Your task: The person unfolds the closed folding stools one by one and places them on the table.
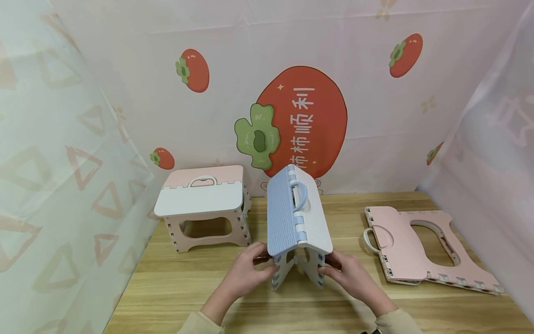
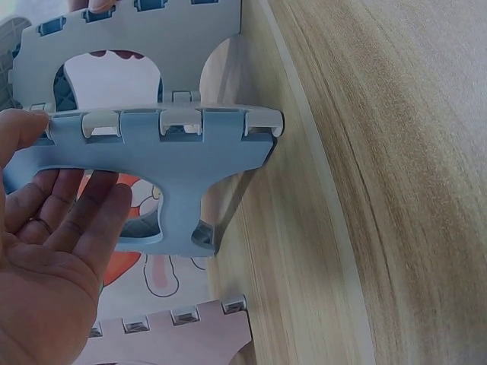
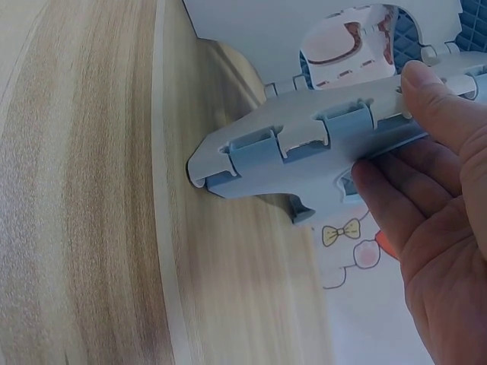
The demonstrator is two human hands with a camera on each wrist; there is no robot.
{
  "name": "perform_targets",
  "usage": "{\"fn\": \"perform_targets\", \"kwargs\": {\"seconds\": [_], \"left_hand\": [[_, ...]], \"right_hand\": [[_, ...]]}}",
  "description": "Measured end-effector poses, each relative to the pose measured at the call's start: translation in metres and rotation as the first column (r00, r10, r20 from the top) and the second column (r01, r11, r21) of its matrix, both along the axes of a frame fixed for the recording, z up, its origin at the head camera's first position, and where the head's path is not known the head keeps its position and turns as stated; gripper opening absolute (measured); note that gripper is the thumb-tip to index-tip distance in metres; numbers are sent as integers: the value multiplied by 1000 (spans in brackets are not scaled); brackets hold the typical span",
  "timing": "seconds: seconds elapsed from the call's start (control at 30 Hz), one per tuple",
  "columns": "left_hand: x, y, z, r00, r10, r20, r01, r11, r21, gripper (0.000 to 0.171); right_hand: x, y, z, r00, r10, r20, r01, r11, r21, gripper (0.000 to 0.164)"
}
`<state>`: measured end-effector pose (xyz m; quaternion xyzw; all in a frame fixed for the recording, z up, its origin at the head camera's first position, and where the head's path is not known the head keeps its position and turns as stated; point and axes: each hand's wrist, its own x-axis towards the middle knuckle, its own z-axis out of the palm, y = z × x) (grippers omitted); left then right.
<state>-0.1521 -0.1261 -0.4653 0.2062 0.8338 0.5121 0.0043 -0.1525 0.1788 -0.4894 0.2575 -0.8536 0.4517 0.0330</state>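
Observation:
A blue and white folding stool stands half folded at the middle of the table, its top peaked like a roof and a loop handle at the ridge. My left hand grips the near edge of the left leg panel, thumb on the hinged edge and fingers at the cutout side. On the opposite side, my right hand pinches the right leg panel between thumb and fingers. Both leg panels are bent inward in the head view.
An unfolded pink and white stool stands at the back left. To the right, a pink folding stool lies flattened on the wooden table. A printed sheet hangs behind, with more sheets at both sides.

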Motion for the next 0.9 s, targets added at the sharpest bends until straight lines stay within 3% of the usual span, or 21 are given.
{"fn": "perform_targets", "kwargs": {"seconds": [0.47, 0.9], "left_hand": [[1, -2, 0, 1000, 6, 6, -6, 1000, -12, 33], [4, -4, 1, 1000, 8, 20, -8, 1000, -9, 30]], "right_hand": [[0, 4, -2, 999, -12, -31, 13, 1000, 25, 45], [0, 6, -2, 1000, 11, 9, -11, 1000, 0, 47]]}}
